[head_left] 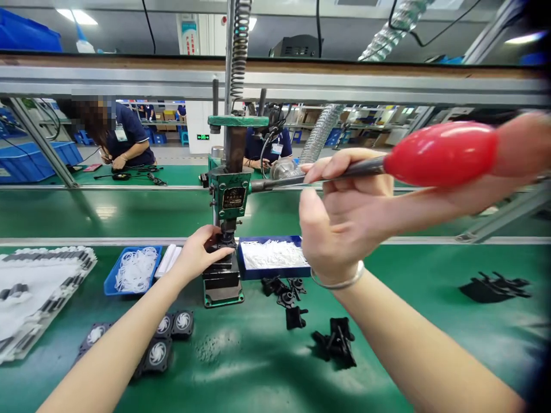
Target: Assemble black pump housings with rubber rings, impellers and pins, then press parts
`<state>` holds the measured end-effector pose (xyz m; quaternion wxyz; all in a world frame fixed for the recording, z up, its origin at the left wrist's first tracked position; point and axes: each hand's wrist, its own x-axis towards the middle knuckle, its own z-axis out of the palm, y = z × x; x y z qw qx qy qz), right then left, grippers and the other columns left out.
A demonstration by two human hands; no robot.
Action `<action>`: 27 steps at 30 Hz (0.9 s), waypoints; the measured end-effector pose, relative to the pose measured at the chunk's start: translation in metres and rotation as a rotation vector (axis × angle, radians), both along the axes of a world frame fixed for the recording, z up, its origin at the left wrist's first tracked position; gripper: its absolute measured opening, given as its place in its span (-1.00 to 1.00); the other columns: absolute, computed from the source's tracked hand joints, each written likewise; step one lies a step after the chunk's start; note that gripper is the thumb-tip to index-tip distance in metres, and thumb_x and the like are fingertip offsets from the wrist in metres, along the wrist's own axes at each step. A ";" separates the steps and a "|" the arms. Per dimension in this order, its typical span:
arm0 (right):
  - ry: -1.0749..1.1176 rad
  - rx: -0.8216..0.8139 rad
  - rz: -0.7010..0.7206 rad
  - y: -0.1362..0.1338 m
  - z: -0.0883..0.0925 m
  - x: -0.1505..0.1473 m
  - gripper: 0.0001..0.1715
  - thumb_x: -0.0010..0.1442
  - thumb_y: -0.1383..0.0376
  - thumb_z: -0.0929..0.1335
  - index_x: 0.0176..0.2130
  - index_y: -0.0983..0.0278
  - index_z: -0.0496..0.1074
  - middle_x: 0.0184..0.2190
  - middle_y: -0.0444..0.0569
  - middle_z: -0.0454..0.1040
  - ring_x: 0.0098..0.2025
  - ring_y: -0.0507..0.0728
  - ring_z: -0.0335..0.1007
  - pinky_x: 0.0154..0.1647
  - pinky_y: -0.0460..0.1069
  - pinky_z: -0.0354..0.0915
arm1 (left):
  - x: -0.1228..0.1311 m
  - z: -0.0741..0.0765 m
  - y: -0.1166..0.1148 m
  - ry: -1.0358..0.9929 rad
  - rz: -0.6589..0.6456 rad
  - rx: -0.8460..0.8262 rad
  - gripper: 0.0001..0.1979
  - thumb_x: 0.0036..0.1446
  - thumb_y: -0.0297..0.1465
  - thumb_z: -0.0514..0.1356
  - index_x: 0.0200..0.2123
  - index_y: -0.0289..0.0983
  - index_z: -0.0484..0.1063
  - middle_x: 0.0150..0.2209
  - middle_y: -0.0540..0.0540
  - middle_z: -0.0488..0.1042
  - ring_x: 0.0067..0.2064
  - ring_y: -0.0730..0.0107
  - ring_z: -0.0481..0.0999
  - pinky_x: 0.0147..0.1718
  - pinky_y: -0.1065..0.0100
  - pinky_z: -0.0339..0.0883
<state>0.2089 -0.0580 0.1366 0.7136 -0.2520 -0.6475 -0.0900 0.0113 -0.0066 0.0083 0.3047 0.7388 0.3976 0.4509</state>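
A green hand press [233, 198] stands upright on the green bench, its lever [275, 183] pointing right and ending in a red knob [443, 154]. My right hand [344, 212] is at the lever, its fingers curled around the metal rod below the knob. My left hand [200, 252] reaches to the foot of the press, thumb and fingers on either side of a small black part [226, 240] under the ram. Much of that part is hidden by the fingers and the ram.
A blue tray of white rings [136, 269] and black fans [157, 354] lie left; a blue box of white pieces [273, 255] and black brackets [340, 341] lie right. Two people sit across the bench. A metal rail [129, 80] crosses above.
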 end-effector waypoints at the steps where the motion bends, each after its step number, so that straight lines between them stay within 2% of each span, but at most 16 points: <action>1: 0.026 0.084 -0.029 0.002 -0.001 -0.001 -0.37 0.29 0.18 0.27 0.19 -0.05 -0.16 -0.23 -0.09 0.13 -0.19 0.12 0.32 -0.07 0.14 0.44 | 0.000 0.000 0.000 -0.002 0.002 -0.010 -0.59 -0.05 -0.19 0.41 -0.18 -0.24 0.42 -0.23 -0.07 0.53 -0.21 0.23 0.58 -0.16 0.18 0.51; 3: 0.025 0.214 -0.062 0.004 0.004 0.002 -0.28 0.27 0.26 0.27 0.24 -0.05 -0.21 -0.25 -0.10 0.17 -0.29 0.09 0.31 -0.23 0.06 0.47 | 0.000 0.001 0.000 -0.009 0.014 -0.032 -0.58 -0.06 -0.19 0.41 -0.18 -0.24 0.42 -0.23 -0.08 0.53 -0.23 0.21 0.58 -0.18 0.17 0.51; 4: -0.016 0.206 -0.053 0.005 0.010 0.005 -0.26 0.27 0.28 0.27 0.25 -0.06 -0.22 -0.20 -0.09 0.22 -0.29 0.08 0.32 -0.26 0.03 0.47 | 0.001 0.001 0.000 -0.016 0.022 -0.043 -0.58 -0.06 -0.19 0.41 -0.18 -0.24 0.41 -0.24 -0.09 0.53 -0.23 0.21 0.58 -0.19 0.16 0.51; 6: -0.107 0.106 -0.025 0.002 0.026 0.014 -0.23 0.28 0.27 0.29 0.27 -0.11 -0.21 0.09 -0.05 0.21 -0.23 0.05 0.37 -0.21 0.03 0.49 | 0.003 0.001 -0.003 -0.038 0.041 -0.055 -0.58 -0.07 -0.19 0.41 -0.19 -0.25 0.40 -0.24 -0.09 0.52 -0.22 0.20 0.58 -0.19 0.15 0.51; 8: -0.182 -0.026 0.005 -0.004 0.040 0.026 -0.23 0.28 0.25 0.32 0.29 -0.15 -0.13 0.35 -0.10 -0.04 -0.11 0.04 0.40 -0.07 0.03 0.48 | 0.006 0.002 -0.011 -0.061 0.055 -0.050 -0.59 -0.08 -0.20 0.41 -0.20 -0.25 0.41 -0.23 -0.09 0.49 -0.20 0.20 0.57 -0.16 0.14 0.50; 9: -0.208 -0.085 0.021 -0.008 0.042 0.032 -0.21 0.28 0.24 0.34 0.31 -0.15 -0.11 0.38 -0.13 -0.10 -0.05 0.06 0.40 -0.01 0.03 0.47 | 0.007 0.003 -0.017 -0.070 0.058 -0.044 -0.61 -0.07 -0.21 0.41 -0.21 -0.25 0.42 -0.22 -0.08 0.47 -0.18 0.21 0.56 -0.14 0.14 0.50; 10: -0.228 -0.140 0.038 -0.012 0.041 0.036 -0.19 0.28 0.24 0.34 0.33 -0.13 -0.12 0.36 -0.11 -0.03 0.00 0.08 0.40 0.04 0.05 0.45 | 0.010 0.004 -0.025 -0.077 0.057 -0.039 -0.63 -0.06 -0.23 0.41 -0.21 -0.24 0.44 -0.20 -0.07 0.44 -0.17 0.22 0.55 -0.12 0.15 0.49; 12: -0.251 -0.256 0.079 -0.021 0.023 0.041 -0.16 0.30 0.24 0.32 0.37 -0.04 -0.18 0.20 -0.03 0.25 0.04 0.12 0.39 0.09 0.09 0.43 | 0.015 0.005 -0.045 -0.078 0.045 -0.016 -0.68 -0.01 -0.26 0.39 -0.19 -0.22 0.47 -0.18 -0.06 0.41 -0.13 0.25 0.52 -0.09 0.18 0.47; 14: -0.283 -0.444 0.119 -0.035 -0.011 0.039 -0.12 0.30 0.24 0.33 0.39 0.05 -0.21 0.02 0.01 0.37 -0.02 0.15 0.41 0.06 0.13 0.44 | 0.023 0.003 -0.068 -0.063 0.035 0.036 -0.72 0.05 -0.30 0.37 -0.15 -0.18 0.48 -0.17 -0.05 0.40 -0.10 0.26 0.50 -0.09 0.22 0.45; 17: -0.396 -0.769 0.138 -0.061 -0.074 0.029 0.00 0.23 0.17 0.40 0.40 0.12 -0.21 0.07 0.10 0.33 -0.11 0.18 0.44 -0.05 0.17 0.49 | 0.039 -0.005 -0.096 -0.017 0.067 0.161 -0.73 0.12 -0.34 0.34 -0.09 -0.15 0.45 -0.16 -0.06 0.41 -0.08 0.26 0.47 -0.11 0.25 0.43; 19: -0.409 -0.890 0.095 -0.077 -0.106 0.022 0.04 0.18 0.13 0.44 0.39 0.16 -0.18 0.12 0.17 0.28 -0.08 0.24 0.45 -0.06 0.20 0.49 | 0.055 -0.014 -0.106 0.011 0.139 0.237 -0.69 0.13 -0.35 0.33 -0.06 -0.16 0.41 -0.15 -0.06 0.42 -0.08 0.25 0.47 -0.11 0.25 0.41; 21: -0.342 -0.925 0.021 -0.088 -0.124 0.019 -0.03 0.15 0.16 0.45 0.34 0.20 -0.09 0.10 0.20 0.29 -0.05 0.29 0.45 -0.07 0.22 0.48 | 0.072 -0.023 -0.109 0.025 0.202 0.308 -0.65 0.14 -0.37 0.33 -0.02 -0.16 0.36 -0.14 -0.07 0.42 -0.09 0.24 0.47 -0.12 0.25 0.42; 23: -0.260 -0.905 -0.062 -0.094 -0.133 0.023 -0.20 0.14 0.22 0.43 0.24 0.22 0.05 0.04 0.18 0.33 -0.04 0.29 0.46 -0.08 0.20 0.49 | 0.090 -0.032 -0.109 0.023 0.204 0.379 -0.60 0.16 -0.39 0.30 0.05 -0.16 0.30 -0.12 -0.10 0.41 -0.09 0.23 0.48 -0.12 0.23 0.44; 25: -0.236 -0.880 -0.145 -0.094 -0.139 0.037 -0.39 0.13 0.25 0.41 0.12 0.21 0.16 -0.04 0.11 0.38 -0.07 0.25 0.47 -0.10 0.15 0.49 | 0.106 -0.042 -0.109 0.035 0.162 0.426 -0.53 0.20 -0.40 0.25 0.15 -0.16 0.24 -0.08 -0.13 0.41 -0.05 0.18 0.48 -0.09 0.18 0.45; 27: -0.241 -0.906 -0.275 -0.090 -0.149 0.066 -0.51 0.14 0.20 0.40 0.03 0.19 0.24 -0.11 0.02 0.43 -0.13 0.20 0.49 -0.12 0.09 0.49 | 0.117 -0.054 -0.111 0.065 0.118 0.432 -0.46 0.21 -0.37 0.23 0.23 -0.17 0.17 -0.03 -0.18 0.40 0.01 0.11 0.47 -0.02 0.08 0.44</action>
